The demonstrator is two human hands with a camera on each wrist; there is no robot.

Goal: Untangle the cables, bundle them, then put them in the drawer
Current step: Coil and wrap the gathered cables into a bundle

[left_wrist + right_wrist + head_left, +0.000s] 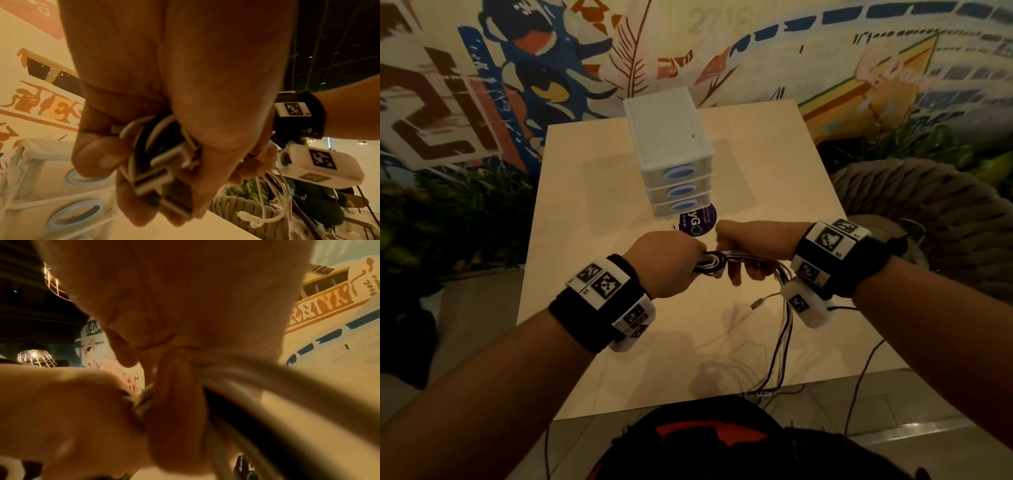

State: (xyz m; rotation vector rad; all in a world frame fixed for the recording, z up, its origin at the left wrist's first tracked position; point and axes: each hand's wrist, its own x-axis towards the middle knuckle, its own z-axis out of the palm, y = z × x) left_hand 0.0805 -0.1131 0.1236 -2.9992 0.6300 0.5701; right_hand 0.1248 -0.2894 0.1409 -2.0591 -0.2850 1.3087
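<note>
Two hands meet above a pale table (774, 171), just in front of a small white drawer unit (671, 137) whose three drawers are closed. The left hand (664, 260) is curled into a fist around a coiled bunch of black and white cables (710, 262), plugs pressed against its palm in the left wrist view. The right hand (753, 246), knuckles up, grips the same cables just beside it, fingers wrapped round the strands (the right wrist view is blurred). Loose ends trail from the right hand toward the table's near edge, one plug (758, 302) hanging free. Both wrists wear black bands with white blocks printed in square black-and-white codes. A dark round sticker (697, 222) in front of the drawer unit shows the letters "yG"; its smaller print is unreadable.
</note>
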